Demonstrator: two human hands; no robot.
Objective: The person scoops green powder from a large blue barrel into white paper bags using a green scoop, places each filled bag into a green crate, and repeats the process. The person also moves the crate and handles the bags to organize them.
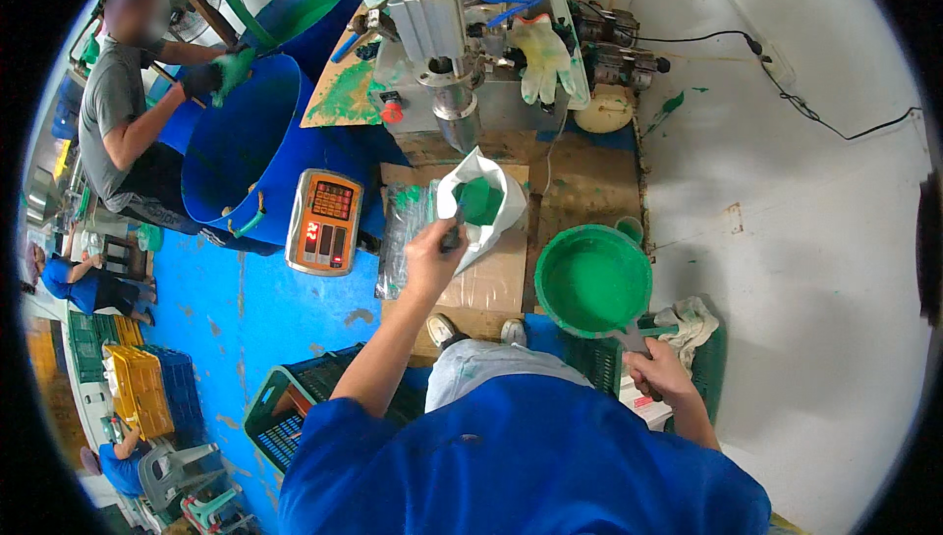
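Note:
My left hand (432, 258) is closed around the dark handle of a small green-coated scoop (477, 200), held at the mouth of an open white bag (509, 203). What lies deeper in the bag is hidden. On the right, my right hand (660, 372) grips the handle of a large round green dipper (593, 280), held level. Smooth green material covers its inside. Just beyond the bag, a metal nozzle (456, 112) hangs down from a machine. Under the bag lies a plastic-covered board (496, 284).
An orange-framed digital scale display (324, 223) stands left of the bag. Large blue drums (241, 142) are beyond it, where a gloved co-worker (128, 103) holds a stick. Dark green crates (295, 407) sit near my legs. A white wall (786, 270) bounds the right side.

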